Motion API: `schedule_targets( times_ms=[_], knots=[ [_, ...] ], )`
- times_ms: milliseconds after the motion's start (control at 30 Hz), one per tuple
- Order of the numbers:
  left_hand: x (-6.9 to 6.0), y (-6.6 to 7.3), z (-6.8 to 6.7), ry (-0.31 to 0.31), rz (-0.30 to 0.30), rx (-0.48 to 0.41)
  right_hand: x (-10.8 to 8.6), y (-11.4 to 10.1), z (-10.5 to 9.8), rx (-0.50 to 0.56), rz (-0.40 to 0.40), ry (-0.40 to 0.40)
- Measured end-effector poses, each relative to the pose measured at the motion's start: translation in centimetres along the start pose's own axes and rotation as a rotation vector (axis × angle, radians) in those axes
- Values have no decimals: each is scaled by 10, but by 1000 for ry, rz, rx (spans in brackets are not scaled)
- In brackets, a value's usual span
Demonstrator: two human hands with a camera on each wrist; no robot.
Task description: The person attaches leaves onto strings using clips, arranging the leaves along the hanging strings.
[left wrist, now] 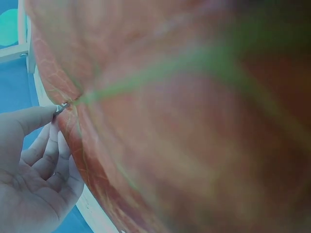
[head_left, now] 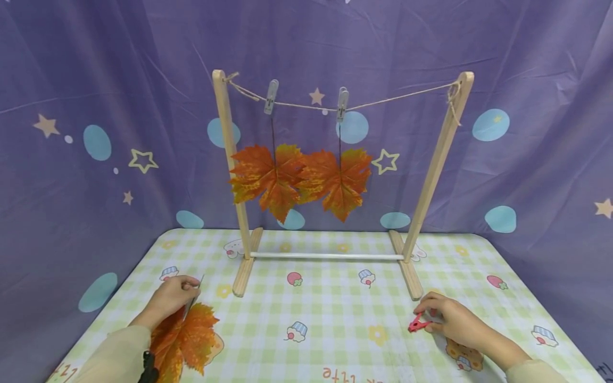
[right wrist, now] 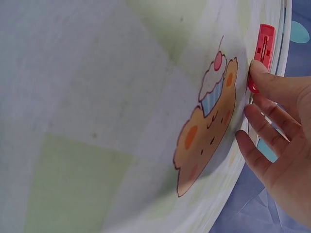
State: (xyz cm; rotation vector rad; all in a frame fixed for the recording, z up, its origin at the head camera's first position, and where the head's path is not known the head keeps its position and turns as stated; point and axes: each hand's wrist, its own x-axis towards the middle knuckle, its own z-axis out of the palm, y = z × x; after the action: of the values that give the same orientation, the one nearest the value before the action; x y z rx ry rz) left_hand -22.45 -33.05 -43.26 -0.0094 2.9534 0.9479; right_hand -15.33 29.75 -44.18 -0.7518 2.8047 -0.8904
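**Leaf in left hand, red clip in right, both near the front of the table**

Clock directions read on the head view, 12 at the far side.

- Leaf (head_left: 184, 340): between 7 and 8 o'clock, beside the left sleeve (head_left: 112, 354), which partly hides it.
- Left hand (head_left: 167, 299): at 8 o'clock, grasping the stem (head_left: 189, 307) between thumb and fingertips. Forearm enters from 7 o'clock; hand points toward 2. Left wrist view: thumb straight, remaining fingers loosely bent below the pinch.
- Right hand (head_left: 450, 319): at 4 o'clock, grasping the red clip (head_left: 416, 324) between thumb and fingers. Forearm enters from 5 o'clock, hand angled toward 10, back of hand up. Right wrist view: thumb lies on the clip, other fingers spread and slightly bent. Contact with the cloth (head_left: 335, 308): cannot tell.
- Rack (head_left: 435, 178): at 12 o'clock, beyond both hands. String (head_left: 402, 98) sags between its post tops.
- Two grey clips (head_left: 342, 105) on the string, each with a hanging leaf (head_left: 340, 186) below; leaf edges overlap.
- Purple curtain (head_left: 407, 42): behind everything.
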Motion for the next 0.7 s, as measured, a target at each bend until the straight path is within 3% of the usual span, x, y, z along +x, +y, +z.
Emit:
schedule_targets(
  times_ms=[233, 433, 700],
  knots=[
    [-3, 4, 0, -24, 9, -20, 0, 1, -1, 4, -23, -7],
    [-10, 17, -3, 20, 42, -86, 0, 0, -4, 32, 2, -13],
    [-17, 34, -11, 72, 110, -60, -1, 1, -5, 57, 19, -18]
  ],
)
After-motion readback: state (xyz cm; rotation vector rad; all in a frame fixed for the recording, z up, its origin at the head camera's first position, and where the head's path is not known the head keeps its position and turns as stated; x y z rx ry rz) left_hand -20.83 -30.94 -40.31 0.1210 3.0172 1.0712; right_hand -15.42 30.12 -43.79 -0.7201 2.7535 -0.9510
